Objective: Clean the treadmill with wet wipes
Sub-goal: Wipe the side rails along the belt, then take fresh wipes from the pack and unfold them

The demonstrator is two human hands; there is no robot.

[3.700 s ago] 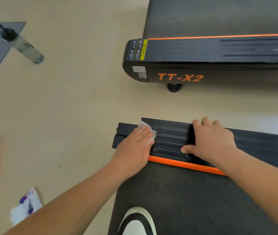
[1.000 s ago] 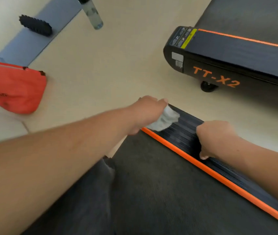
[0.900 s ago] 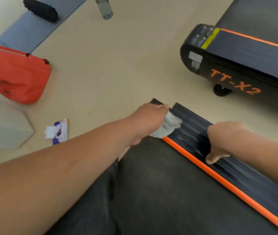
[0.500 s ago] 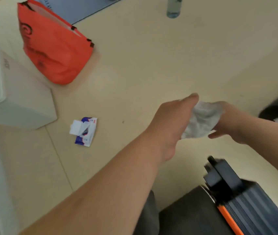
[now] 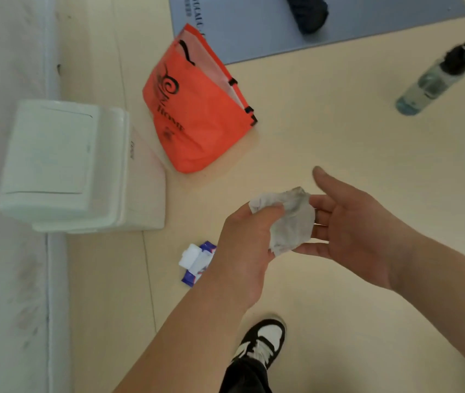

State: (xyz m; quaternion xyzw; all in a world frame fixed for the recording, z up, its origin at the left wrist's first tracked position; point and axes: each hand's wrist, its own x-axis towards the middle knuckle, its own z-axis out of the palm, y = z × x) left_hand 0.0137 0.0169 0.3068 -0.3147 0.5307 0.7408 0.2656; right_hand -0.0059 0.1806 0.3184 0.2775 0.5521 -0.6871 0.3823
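A crumpled, greyed wet wipe (image 5: 289,219) hangs in mid-air between my two hands above the beige floor. My left hand (image 5: 244,251) pinches its upper left part with thumb and fingers. My right hand (image 5: 350,225) is spread flat, palm toward the wipe, its fingers lying against the wipe's right side. The blue and white wet wipes pack (image 5: 196,262) lies on the floor, flap open, partly hidden behind my left hand. No part of the treadmill is in view.
A white lidded bin (image 5: 67,165) stands by the wall at left. An orange bag (image 5: 197,109) lies behind it, a grey mat (image 5: 254,26) with a dark roller (image 5: 308,15) at top. A water bottle (image 5: 435,75) lies at right. My shoe (image 5: 262,341) is below.
I have turned left, away from the treadmill, which has left the view. The wipe came off the side rail and now sits between both hands, my right hand opened against it.
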